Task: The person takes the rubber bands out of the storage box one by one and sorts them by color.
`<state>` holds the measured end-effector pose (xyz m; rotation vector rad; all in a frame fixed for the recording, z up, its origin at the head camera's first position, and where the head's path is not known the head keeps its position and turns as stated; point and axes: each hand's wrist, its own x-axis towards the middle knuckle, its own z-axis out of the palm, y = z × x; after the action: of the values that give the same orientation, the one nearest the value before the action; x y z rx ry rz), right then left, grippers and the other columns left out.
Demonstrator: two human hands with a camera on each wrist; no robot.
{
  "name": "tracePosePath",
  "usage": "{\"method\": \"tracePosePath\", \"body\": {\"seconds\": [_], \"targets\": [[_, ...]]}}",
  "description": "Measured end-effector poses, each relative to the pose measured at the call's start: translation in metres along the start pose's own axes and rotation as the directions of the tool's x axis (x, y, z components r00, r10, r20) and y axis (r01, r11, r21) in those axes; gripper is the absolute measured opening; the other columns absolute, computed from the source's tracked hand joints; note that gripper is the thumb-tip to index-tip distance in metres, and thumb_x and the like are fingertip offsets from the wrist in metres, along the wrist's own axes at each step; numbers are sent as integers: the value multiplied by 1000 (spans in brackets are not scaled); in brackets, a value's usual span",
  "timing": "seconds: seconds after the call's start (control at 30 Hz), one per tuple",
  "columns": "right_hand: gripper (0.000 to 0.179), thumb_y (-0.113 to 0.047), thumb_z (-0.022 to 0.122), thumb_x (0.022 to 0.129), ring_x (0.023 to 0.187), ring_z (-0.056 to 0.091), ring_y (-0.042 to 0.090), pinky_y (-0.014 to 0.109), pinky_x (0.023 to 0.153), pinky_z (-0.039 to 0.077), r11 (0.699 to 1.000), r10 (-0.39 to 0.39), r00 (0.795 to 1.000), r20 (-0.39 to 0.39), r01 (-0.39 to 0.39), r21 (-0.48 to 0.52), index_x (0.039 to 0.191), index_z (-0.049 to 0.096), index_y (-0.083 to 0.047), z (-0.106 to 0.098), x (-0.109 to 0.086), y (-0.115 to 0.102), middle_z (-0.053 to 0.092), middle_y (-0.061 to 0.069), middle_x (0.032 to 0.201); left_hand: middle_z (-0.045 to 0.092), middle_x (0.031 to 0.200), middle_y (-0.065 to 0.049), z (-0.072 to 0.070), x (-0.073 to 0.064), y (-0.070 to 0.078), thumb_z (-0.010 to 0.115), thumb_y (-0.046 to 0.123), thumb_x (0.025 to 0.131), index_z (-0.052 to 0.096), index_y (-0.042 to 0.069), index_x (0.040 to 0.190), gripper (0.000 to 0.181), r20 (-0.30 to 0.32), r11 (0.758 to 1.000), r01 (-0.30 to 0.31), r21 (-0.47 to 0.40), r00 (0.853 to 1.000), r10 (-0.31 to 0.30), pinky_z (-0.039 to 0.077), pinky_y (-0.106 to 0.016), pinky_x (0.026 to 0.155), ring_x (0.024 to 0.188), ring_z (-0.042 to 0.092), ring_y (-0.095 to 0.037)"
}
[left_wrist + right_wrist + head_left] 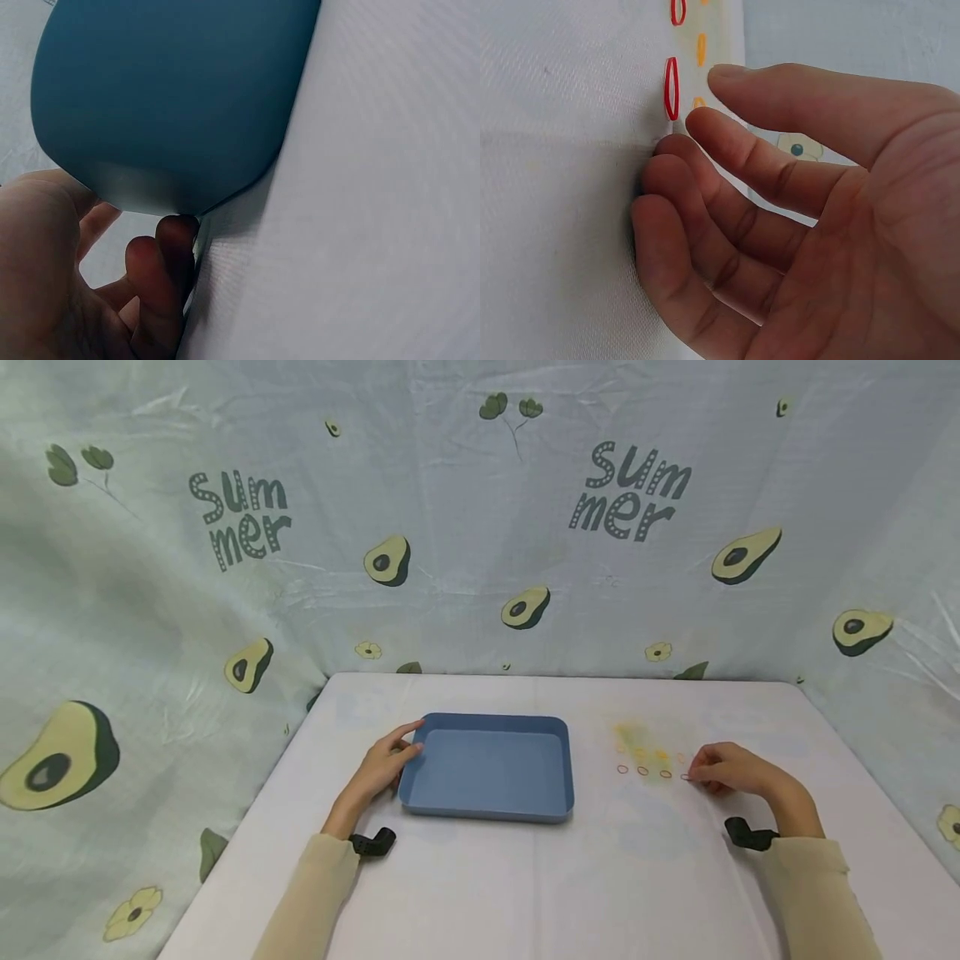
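A blue rectangular tray (487, 817) lies left of the table's middle with nothing in it. My left hand (381, 768) holds its left side, thumb at the rim and index finger along the far corner. In the left wrist view, the other fingers (154, 262) curl against the tray's outer wall (172, 112). Small rubber bands lie in rows to the right: several red bands (642, 771) in front, orange and yellow ones (662, 755) behind. My right hand (731, 770) is by the rightmost red band (672, 88), fingers loosely bent, thumb and index apart with nothing visible between them.
A white cloth covers the table (480, 885). Behind and beside it hangs a pale curtain (450, 485) with avocado prints. Black wrist cameras (375, 843) sit on both wrists, below the beige sleeves' ends.
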<state>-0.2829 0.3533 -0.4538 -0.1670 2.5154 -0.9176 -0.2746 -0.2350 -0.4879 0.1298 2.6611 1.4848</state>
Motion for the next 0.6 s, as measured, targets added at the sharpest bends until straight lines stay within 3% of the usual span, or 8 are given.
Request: {"method": "tracePosePath", "body": {"seconds": [0.6], "targets": [[30,-26,61,102,82,56,18,29,69,52,999,12,1000,16,-13,45,108,62,3,-6,3,7,59,4,88,63,112,-20,-1,2,1,61,34,105,47,28,157,54,3,1000,-16,-7,1000,16,48,-31,48,58,51,-17]]}}
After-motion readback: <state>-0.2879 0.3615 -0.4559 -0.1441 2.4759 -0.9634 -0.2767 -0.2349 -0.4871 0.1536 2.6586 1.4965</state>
